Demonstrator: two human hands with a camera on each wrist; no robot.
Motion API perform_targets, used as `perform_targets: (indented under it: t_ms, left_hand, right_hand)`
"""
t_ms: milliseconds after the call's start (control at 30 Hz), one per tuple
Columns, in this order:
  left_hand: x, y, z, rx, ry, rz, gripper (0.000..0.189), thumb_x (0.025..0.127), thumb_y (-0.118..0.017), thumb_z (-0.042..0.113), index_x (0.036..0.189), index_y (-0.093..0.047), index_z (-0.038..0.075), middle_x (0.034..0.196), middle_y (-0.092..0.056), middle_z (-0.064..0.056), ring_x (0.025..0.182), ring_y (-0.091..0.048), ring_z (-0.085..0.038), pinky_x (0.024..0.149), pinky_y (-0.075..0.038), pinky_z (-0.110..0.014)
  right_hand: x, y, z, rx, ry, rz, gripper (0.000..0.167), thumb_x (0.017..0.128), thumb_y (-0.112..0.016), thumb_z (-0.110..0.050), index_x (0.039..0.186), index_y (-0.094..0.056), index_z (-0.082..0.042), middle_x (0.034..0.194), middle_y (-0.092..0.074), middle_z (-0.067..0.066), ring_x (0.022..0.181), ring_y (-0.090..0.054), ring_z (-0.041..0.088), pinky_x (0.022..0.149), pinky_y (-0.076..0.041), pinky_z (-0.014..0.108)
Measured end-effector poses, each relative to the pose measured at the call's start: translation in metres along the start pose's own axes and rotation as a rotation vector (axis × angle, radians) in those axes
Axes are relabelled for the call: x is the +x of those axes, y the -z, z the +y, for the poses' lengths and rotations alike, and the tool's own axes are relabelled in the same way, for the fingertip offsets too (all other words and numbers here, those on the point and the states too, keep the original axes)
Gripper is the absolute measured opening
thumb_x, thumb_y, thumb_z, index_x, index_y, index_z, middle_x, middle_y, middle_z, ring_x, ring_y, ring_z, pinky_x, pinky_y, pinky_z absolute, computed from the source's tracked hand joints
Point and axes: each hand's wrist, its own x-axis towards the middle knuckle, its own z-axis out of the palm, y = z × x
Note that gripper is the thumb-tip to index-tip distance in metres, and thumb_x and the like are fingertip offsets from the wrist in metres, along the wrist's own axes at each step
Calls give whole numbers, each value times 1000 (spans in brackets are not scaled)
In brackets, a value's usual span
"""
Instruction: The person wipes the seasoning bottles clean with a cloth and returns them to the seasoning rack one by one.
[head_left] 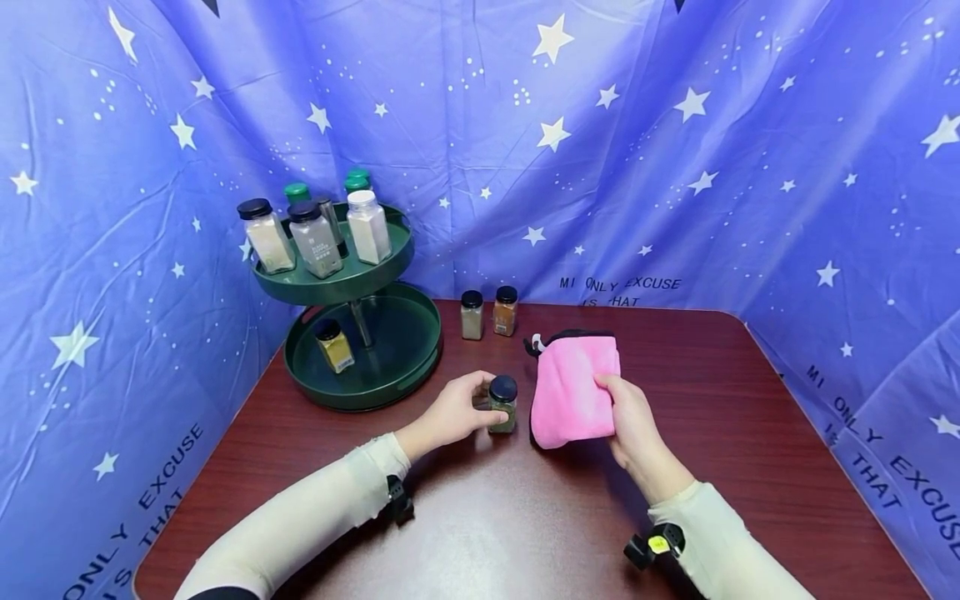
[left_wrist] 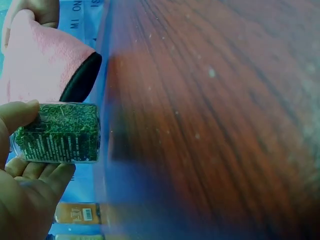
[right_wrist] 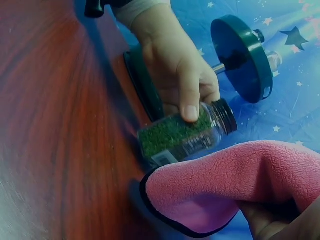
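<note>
My left hand (head_left: 457, 410) grips a small clear spice jar (head_left: 502, 415) of green dried herbs with a black lid, thumb on one side and fingers on the other. In the left wrist view the herb jar (left_wrist: 60, 134) shows white print on its side. My right hand (head_left: 637, 425) holds a folded pink cloth (head_left: 577, 390) with black edging, just to the right of the jar. Seen from the right wrist, the cloth (right_wrist: 240, 175) overlaps the lower edge of the herb jar (right_wrist: 175, 136).
A green two-tier turntable (head_left: 360, 400) stands at the back left. Several jars sit on its upper tier, and a yellow-filled jar (head_left: 335, 348) on the lower. Near the table's back edge are a grey-beige jar (head_left: 472, 318) and an orange jar (head_left: 505, 313). Blue starry curtains hang around the table.
</note>
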Motion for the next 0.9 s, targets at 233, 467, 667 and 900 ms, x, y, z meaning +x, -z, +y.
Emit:
perform_targets:
  t_ms: [233,467,667,900]
  left_hand:
    - [-3,-3,-3,6,17,-12,44,85,-85,25,123,-65,13,113,-72,2,107,-69,-14,99,-54,-39]
    - [-1,-1,-4,7,11,-12,44,85,-86,23,121,-65,13,112,-73,1,104,-70,-14,97,-55,-37]
    - [0,2,-5,27,17,-27,42,83,-86,20,119,-66,12,110,-73,2,104,-70,-13,96,-55,-36]
    - [1,1,-8,15,0,-28,39,83,-86,19,116,-68,10,108,-74,0,103,-71,-14,93,-55,-33]
  right_hand:
    - [14,0,-1,-61,6,4,17,101,-49,-14,92,-63,-12,77,-67,-5,70,-65,9,68,-56,27]
    - [21,-14,-6,-162,29,-15,21,99,-53,-15,83,-65,-16,73,-65,-6,68,-63,8,67,-55,26]
    - [27,-41,-11,-461,89,-22,16,94,-60,-17,80,-65,-11,73,-60,-6,69,-55,9,66,-49,25]
    - [21,-81,-6,-767,147,-118,22,94,-59,-21,80,-66,-5,68,-57,-2,63,-53,12,56,-45,27]
